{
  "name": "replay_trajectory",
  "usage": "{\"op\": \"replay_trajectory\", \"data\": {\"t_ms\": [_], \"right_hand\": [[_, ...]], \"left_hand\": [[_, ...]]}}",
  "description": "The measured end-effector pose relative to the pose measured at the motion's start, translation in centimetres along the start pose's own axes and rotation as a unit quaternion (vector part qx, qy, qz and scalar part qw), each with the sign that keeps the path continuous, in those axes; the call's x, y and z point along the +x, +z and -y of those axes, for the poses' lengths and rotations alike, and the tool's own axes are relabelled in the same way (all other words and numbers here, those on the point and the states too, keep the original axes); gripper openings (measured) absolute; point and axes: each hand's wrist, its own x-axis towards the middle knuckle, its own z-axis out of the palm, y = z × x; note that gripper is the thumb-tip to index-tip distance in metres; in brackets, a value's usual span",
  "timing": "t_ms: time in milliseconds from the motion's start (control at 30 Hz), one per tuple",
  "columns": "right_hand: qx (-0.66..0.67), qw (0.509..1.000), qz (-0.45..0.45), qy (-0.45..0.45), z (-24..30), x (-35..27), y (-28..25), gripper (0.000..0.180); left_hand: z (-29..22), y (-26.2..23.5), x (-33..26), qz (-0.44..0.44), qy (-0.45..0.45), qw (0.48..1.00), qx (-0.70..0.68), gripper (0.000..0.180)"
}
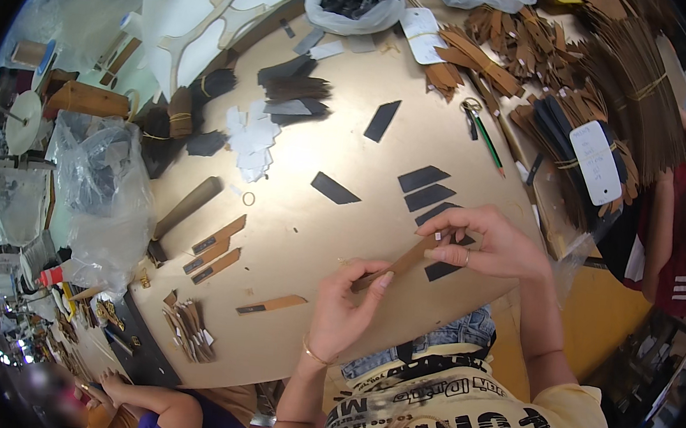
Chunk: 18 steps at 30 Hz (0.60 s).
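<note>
A brown leather-like strip (410, 258) is held slantwise above the near edge of the table. My left hand (347, 305) is closed round its lower left end, thumb along the side. My right hand (482, 242) pinches the upper right end, where a small white tag (438, 236) shows. Partly under my right hand lie dark slanted-end pieces (441, 270). More of these black pieces (424, 176) form a row just beyond it, and two single ones (335, 188) lie farther left and back. Left of my left hand rests a tan strip with a dark end (271, 304).
Brown strips (216, 245) and a small bundle (188, 329) lie at the left. White paper pieces (249, 141) sit farther back. Scissors (470, 111) and a green pencil (488, 145) are at the right, near bundled strips (632, 85). Other people work on both sides.
</note>
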Motion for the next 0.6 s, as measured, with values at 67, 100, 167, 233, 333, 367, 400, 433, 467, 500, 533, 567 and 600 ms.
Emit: {"op": "replay_trajectory", "data": {"t_ms": [67,100,167,233,333,367,400,433,467,500,533,567,600], "right_hand": [[-0.078,0.995,-0.058,-0.007,0.2,1.6,0.1,0.027],[-0.107,0.989,-0.088,-0.043,0.3,2.6,0.1,0.025],[-0.319,0.917,-0.199,-0.13,0.0,5.6,0.2,0.026],[-0.439,0.838,-0.252,-0.205,-0.3,8.7,-0.3,0.028],[-0.494,0.81,-0.231,-0.215,-0.3,12.1,-1.4,0.032],[-0.497,0.821,-0.208,-0.193,-0.3,12.7,-1.7,0.033],[-0.499,0.831,-0.184,-0.165,-0.2,13.0,-1.9,0.034],[-0.506,0.825,-0.182,-0.175,0.0,13.0,-2.0,0.032],[-0.506,0.83,-0.177,-0.154,0.0,12.5,-2.1,0.032],[-0.507,0.834,-0.174,-0.133,0.1,11.9,-2.2,0.032],[-0.507,0.832,-0.176,-0.142,0.2,11.4,-2.3,0.031],[-0.495,0.846,-0.174,-0.098,0.2,10.7,-2.3,0.031],[-0.481,0.855,-0.175,-0.084,0.3,9.8,-2.2,0.03]], "left_hand": [[0.3,-0.8,-0.1,-0.034,0.007,0.999,-0.008,0.015],[0.5,-1.5,-0.3,-0.048,0.009,0.999,-0.007,0.016],[0.7,-2.6,-0.8,-0.081,0.007,0.997,-0.014,0.016],[0.9,-3.7,-1.3,-0.122,0.001,0.992,-0.027,0.014],[1.3,-5.3,-2.5,-0.167,-0.013,0.985,-0.04,0.012],[1.5,-5.6,-2.8,-0.174,-0.017,0.984,-0.041,0.011],[1.7,-5.9,-3.0,-0.181,-0.019,0.982,-0.043,0.011],[1.9,-6.1,-3.2,-0.188,-0.022,0.981,-0.046,0.011],[2.1,-6.2,-3.4,-0.187,-0.024,0.981,-0.045,0.011],[2.2,-6.2,-3.5,-0.186,-0.026,0.981,-0.045,0.011],[2.4,-6.3,-3.5,-0.185,-0.025,0.981,-0.045,0.011],[2.5,-6.2,-3.5,-0.178,-0.018,0.983,-0.046,0.012],[2.5,-6.2,-3.5,-0.173,-0.011,0.984,-0.046,0.013]]}}
